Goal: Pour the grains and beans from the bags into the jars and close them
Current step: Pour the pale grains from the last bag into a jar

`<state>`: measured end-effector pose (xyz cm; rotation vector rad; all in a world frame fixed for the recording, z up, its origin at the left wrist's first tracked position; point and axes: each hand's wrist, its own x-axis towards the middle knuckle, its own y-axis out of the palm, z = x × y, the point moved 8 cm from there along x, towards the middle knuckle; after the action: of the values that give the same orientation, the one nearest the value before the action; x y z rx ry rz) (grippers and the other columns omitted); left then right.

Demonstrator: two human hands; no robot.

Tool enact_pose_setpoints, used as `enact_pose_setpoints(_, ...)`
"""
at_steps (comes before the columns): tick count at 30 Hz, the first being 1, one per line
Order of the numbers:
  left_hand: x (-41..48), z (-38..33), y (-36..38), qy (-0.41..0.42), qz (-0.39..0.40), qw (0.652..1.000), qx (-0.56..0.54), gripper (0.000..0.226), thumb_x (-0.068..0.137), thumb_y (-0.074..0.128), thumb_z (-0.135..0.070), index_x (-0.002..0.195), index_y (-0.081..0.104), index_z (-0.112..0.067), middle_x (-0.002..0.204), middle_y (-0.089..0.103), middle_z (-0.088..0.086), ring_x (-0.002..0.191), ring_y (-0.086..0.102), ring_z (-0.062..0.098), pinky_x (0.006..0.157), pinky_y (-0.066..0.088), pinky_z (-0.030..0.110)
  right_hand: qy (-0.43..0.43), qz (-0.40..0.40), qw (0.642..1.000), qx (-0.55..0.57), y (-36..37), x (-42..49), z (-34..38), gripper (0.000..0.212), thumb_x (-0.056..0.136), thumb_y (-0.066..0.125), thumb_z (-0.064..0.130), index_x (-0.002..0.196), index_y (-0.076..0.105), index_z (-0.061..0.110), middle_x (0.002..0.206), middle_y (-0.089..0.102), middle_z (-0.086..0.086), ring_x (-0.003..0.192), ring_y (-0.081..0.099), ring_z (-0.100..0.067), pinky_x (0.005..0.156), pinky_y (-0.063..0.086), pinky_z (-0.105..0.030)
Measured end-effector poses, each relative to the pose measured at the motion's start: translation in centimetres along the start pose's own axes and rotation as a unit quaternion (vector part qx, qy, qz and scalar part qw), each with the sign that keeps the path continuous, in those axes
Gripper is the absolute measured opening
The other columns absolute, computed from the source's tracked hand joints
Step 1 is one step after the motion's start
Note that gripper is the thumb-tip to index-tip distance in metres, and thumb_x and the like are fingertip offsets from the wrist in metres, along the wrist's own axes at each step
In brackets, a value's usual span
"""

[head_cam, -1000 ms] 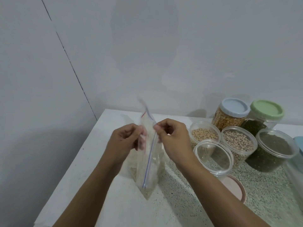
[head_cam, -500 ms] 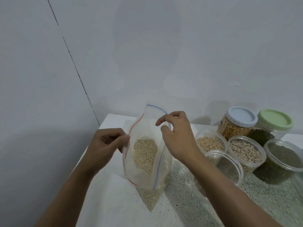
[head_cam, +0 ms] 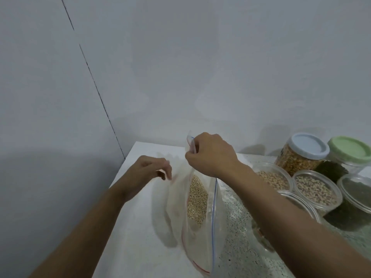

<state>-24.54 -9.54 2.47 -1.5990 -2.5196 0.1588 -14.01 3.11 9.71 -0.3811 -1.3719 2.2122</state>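
My right hand (head_cam: 210, 155) pinches the top edge of the open bag (head_cam: 197, 199), centre frame, on the table (head_cam: 136, 221). My left hand (head_cam: 148, 171) has its fingers curled beside the lip; I cannot tell if they hold it. Risk: held on one side, the bag slumps and grain spills.

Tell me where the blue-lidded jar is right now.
In the head view, the blue-lidded jar stands at the far right of the table near the wall, just left of the green-lidded jar and behind an open jar of pale beans.
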Motion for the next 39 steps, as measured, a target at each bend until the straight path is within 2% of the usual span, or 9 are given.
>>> enact_pose_setpoints(3, 3.3, 3.6, -1.1, -0.065, -0.04, 0.99, 0.118, 0.026, 0.108, 0.047, -0.032, 0.105, 0.072, -0.027, 0.105, 0.071, -0.004, 0.099, 0.064, 0.012, 0.085, 0.051, 0.034, 0.0, -0.017, 0.999, 0.041, -0.1, 0.1, -0.3, 0.012, 0.088, 0.056, 0.022, 0.08, 0.063, 0.016, 0.076, 0.064, -0.001, 0.07, 0.06, -0.023, 0.061, 0.045, -0.029)
enact_pose_setpoints(7, 5.8, 6.5, 1.1, -0.123, 0.064, 0.978, 0.159, 0.027, 0.109, 0.046, -0.031, 0.12, 0.056, -0.053, 0.135, 0.055, -0.025, 0.127, 0.049, 0.003, 0.105, 0.04, 0.031, -0.021, -0.054, 0.996, 0.074, -0.3, 0.1, -0.6, 0.022, 0.093, 0.059, 0.025, 0.072, 0.062, 0.018, 0.071, 0.066, -0.001, 0.071, 0.063, -0.021, 0.063, 0.052, -0.034)
enact_pose_setpoints(12, 6.5, 8.1, 2.6, -0.154, 0.07, 0.976, 0.134, 0.03, 0.109, 0.044, -0.02, 0.118, 0.07, -0.032, 0.129, 0.067, -0.013, 0.12, 0.061, 0.011, 0.107, 0.046, 0.035, -0.032, -0.093, 0.99, 0.097, -0.5, 0.2, -1.4, 0.024, 0.097, 0.059, 0.024, 0.077, 0.062, 0.011, 0.071, 0.063, -0.004, 0.071, 0.06, -0.026, 0.069, 0.053, -0.043)
enact_pose_setpoints(16, 6.2, 8.3, 1.4, -0.122, 0.005, 0.988, 0.091, 0.026, 0.106, 0.05, -0.039, 0.111, 0.074, -0.031, 0.112, 0.074, -0.011, 0.112, 0.067, 0.014, 0.107, 0.05, 0.044, -0.039, -0.097, 0.988, 0.114, -1.0, 0.5, -1.2, 0.023, 0.097, 0.063, 0.025, 0.078, 0.067, 0.013, 0.073, 0.066, -0.004, 0.071, 0.061, -0.025, 0.07, 0.054, -0.043)
enact_pose_setpoints(20, 5.3, 6.3, 0.2, -0.073, -0.05, 0.992, 0.085, 0.033, 0.099, 0.05, -0.046, 0.096, 0.071, -0.022, 0.094, 0.071, -0.01, 0.092, 0.065, 0.012, 0.095, 0.049, 0.036, -0.047, -0.083, 0.983, 0.16, -2.3, 0.4, -0.3, 0.023, 0.094, 0.068, 0.022, 0.075, 0.07, 0.009, 0.074, 0.071, -0.01, 0.072, 0.069, -0.027, 0.075, 0.057, -0.042)
enact_pose_setpoints(25, 2.4, 2.6, -2.8, 0.001, -0.114, 0.989, 0.092, 0.04, 0.095, 0.05, -0.046, 0.103, 0.072, -0.013, 0.1, 0.073, 0.002, 0.1, 0.066, 0.024, 0.096, 0.051, 0.04, -0.072, -0.042, 0.953, 0.29, -3.9, -1.4, 1.7, 0.02, 0.093, 0.07, 0.009, 0.076, 0.072, -0.002, 0.072, 0.073, -0.013, 0.057, 0.067, -0.01, 0.054, 0.048, -0.016)
enact_pose_setpoints(28, 1.3, -0.7, -4.3, 0.055, -0.136, 0.985, 0.087, 0.034, 0.099, 0.051, -0.033, 0.097, 0.072, -0.007, 0.096, 0.07, 0.013, 0.091, 0.064, 0.024, 0.086, 0.05, 0.038, -0.09, -0.037, 0.931, 0.351, -5.0, -2.2, 2.8, 0.018, 0.093, 0.071, 0.009, 0.077, 0.073, 0.0, 0.071, 0.074, -0.011, 0.058, 0.066, -0.01, 0.052, 0.043, -0.01)
enact_pose_setpoints(35, 0.2, -8.6, -6.4, 0.125, -0.162, 0.968, 0.146, 0.033, 0.104, 0.05, -0.022, 0.08, 0.062, -0.003, 0.071, 0.056, 0.004, 0.069, 0.052, 0.009, 0.067, 0.039, 0.022, -0.146, -0.041, 0.903, 0.403, -9.2, -2.2, 4.0, 0.017, 0.093, 0.07, 0.007, 0.08, 0.073, -0.004, 0.067, 0.072, -0.009, 0.058, 0.066, -0.014, 0.052, 0.045, -0.02)
enact_pose_setpoints(39, 0.5, -11.0, -7.0, 0.12, -0.154, 0.961, 0.197, 0.036, 0.106, 0.049, -0.026, 0.077, 0.061, -0.008, 0.073, 0.056, 0.001, 0.071, 0.049, 0.009, 0.065, 0.035, 0.018, -0.153, -0.042, 0.902, 0.402, -10.1, -1.4, 3.8, 0.016, 0.094, 0.069, 0.007, 0.082, 0.072, -0.003, 0.068, 0.072, -0.008, 0.06, 0.065, -0.016, 0.053, 0.043, -0.025)
